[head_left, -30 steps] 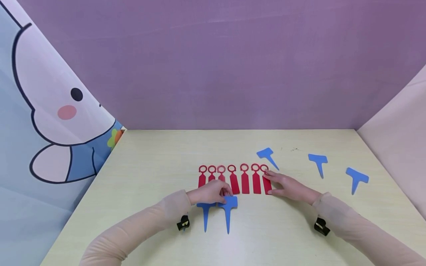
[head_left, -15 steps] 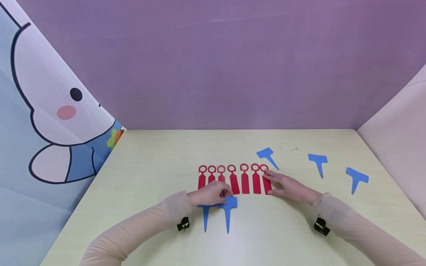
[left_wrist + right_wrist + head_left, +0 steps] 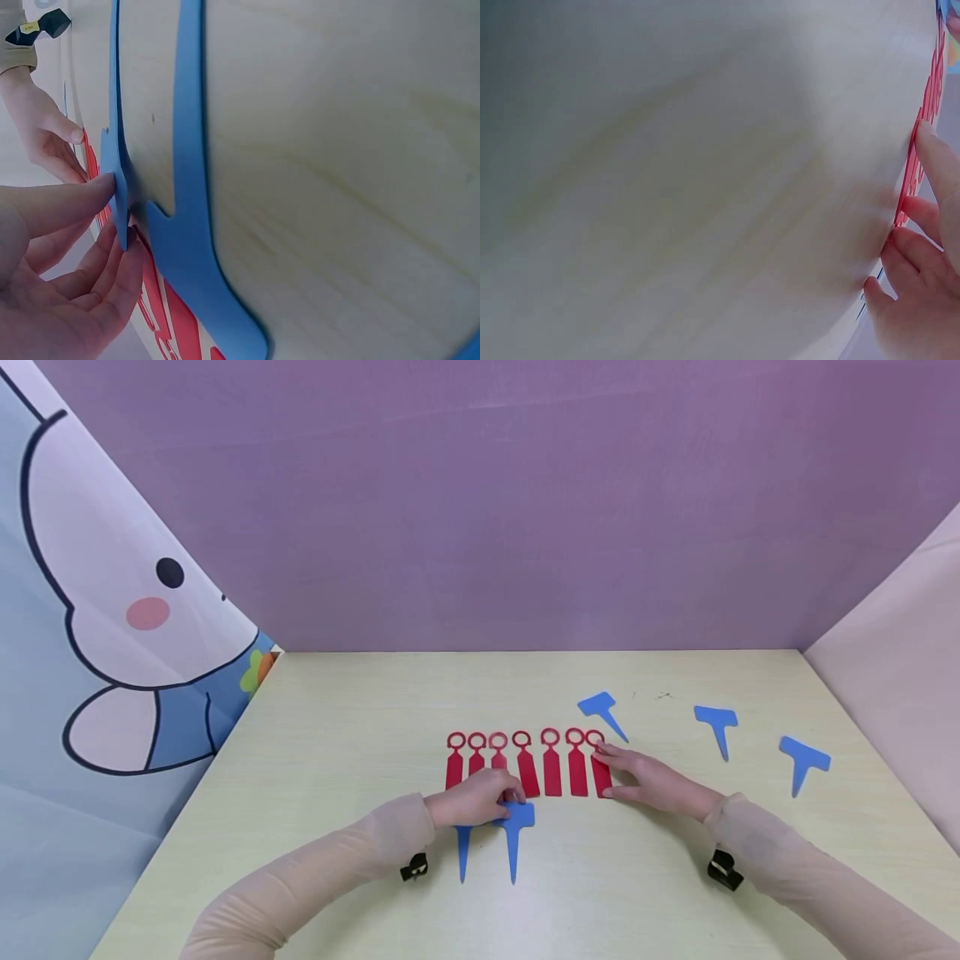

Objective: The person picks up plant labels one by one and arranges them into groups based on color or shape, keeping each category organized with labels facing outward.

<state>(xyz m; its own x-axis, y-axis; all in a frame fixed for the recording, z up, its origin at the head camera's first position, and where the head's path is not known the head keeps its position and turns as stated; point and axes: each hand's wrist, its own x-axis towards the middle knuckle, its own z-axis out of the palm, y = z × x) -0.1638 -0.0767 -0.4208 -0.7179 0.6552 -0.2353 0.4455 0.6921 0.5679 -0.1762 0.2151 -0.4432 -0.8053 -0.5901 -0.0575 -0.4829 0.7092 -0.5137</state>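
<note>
In the head view my left hand pinches the wide head of a blue T-shaped plant label. The left wrist view shows the thumb on one side of that label and the fingers at its other edge. Just left of it lies a second blue plant label, its head partly hidden under my hand. My right hand touches the rightmost red ring-topped tag with relaxed fingers, thumb at its lower end. Several red tags stand in a row between my hands; the left ones are partly covered.
Three more blue plant labels lie apart on the pale table: one behind the row, one to the right, another farther right. A purple panel closes off the back; a printed cloth hangs at left.
My left hand has sunk very slightly toward me and covers more of the second blue plant label's head. The right hand and the red tags stay practically still.
</note>
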